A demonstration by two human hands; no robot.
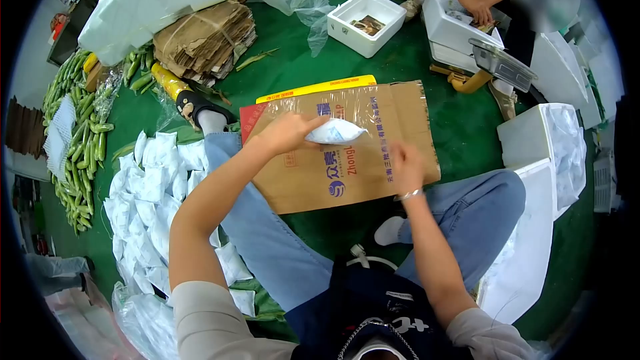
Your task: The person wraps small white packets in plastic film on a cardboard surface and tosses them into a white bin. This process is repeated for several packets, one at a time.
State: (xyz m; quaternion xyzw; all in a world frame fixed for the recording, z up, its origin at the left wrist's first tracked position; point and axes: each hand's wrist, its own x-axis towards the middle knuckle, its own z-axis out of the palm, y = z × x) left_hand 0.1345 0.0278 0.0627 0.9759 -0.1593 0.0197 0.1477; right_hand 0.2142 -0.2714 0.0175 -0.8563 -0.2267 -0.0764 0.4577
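My left hand is closed on one end of a white ice pack, a small pillow-shaped packet held above a flat cardboard box with purple and red print. To the right of the pack, over the same cardboard, is my right hand. Its fingers look curled but are smeared by motion, and I cannot make out anything in them. A large heap of similar white packs lies on the floor beyond my left leg.
Green corn cobs and stacked brown cardboard lie at the left. A white foam box stands ahead. At the top right a co-worker's hands reach into another foam box on a scale. Foam boxes stand at my right.
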